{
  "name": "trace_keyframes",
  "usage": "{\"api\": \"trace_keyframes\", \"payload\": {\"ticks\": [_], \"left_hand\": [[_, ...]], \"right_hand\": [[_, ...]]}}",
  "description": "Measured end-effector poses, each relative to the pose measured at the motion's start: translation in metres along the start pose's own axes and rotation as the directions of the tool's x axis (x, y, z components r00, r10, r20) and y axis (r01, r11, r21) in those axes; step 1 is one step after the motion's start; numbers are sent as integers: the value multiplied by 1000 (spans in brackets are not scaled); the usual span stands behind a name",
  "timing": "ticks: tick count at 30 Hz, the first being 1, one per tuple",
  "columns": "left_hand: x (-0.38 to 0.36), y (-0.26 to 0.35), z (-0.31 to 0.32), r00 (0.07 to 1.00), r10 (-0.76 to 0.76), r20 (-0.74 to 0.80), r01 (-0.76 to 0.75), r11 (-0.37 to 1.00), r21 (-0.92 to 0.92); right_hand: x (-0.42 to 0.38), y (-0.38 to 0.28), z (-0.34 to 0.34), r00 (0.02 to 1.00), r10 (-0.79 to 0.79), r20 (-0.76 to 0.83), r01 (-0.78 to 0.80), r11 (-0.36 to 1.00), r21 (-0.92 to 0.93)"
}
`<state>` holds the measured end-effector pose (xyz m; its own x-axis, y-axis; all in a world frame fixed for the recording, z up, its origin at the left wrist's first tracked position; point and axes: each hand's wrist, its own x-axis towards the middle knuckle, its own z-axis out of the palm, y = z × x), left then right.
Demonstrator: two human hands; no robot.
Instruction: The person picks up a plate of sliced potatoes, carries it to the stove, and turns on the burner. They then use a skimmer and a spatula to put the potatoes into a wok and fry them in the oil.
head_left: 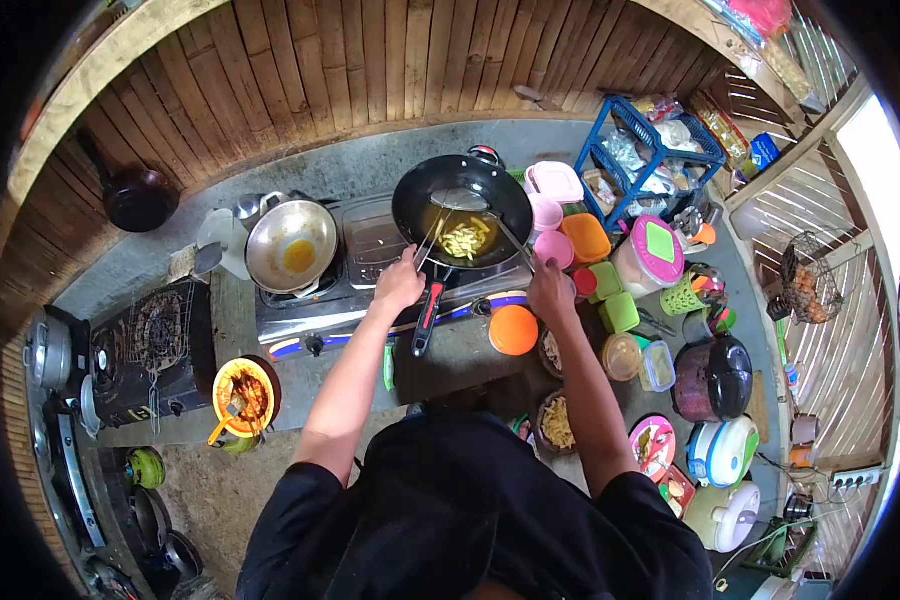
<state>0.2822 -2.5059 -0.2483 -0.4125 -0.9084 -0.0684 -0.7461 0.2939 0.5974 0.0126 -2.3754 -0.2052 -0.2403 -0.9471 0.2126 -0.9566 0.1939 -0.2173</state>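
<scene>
A black wok (410, 195) stands on the gas stove (370, 330), with pale yellow cut strips (467, 238), like fries, in oil at its bottom. My left hand (400, 282) is closed on thin metal tongs (428, 245) that reach over the near left of the wok to the strips. In my right hand (552, 290) is the metal handle of a skimmer (460, 200), which slants into the wok from the right. Its round mesh overlaps the wok's middle, just beyond the strips. The wok's black and red handle (428, 315) points toward me, below my left hand.
Left of the wok sits a metal pan (265, 245) with a little oil. An orange bowl of red sauce (220, 390) stands at the counter's left edge. Containers, an orange lid (513, 330) and a blue rack (610, 150) crowd the right. A bowl of strips (558, 422) is near my right arm.
</scene>
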Motion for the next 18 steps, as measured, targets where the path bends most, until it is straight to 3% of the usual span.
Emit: {"api": "trace_keyframes", "payload": {"ticks": [6, 8, 12, 14, 18], "left_hand": [[-5, -2, 1, 983, 20, -180, -14, 999, 39], [-6, -3, -7, 982, 30, -189, -23, 999, 40], [-16, -2, -27, 965, 14, -263, -16, 1000, -4], [-21, -6, -35, 952, -30, -304, 8, 997, -74], [-30, -7, -53, 946, -127, -299, 60, 973, -223]], "right_hand": [[10, 10, -28, 994, 10, 108, -16, 998, 53], [11, 9, -34, 954, 37, 296, -61, 996, 72], [9, 22, -24, 961, -26, 275, -45, 968, 246], [8, 25, -19, 978, 78, 193, -141, 931, 337], [11, 13, -17, 977, 172, 125, -202, 935, 292]]}}
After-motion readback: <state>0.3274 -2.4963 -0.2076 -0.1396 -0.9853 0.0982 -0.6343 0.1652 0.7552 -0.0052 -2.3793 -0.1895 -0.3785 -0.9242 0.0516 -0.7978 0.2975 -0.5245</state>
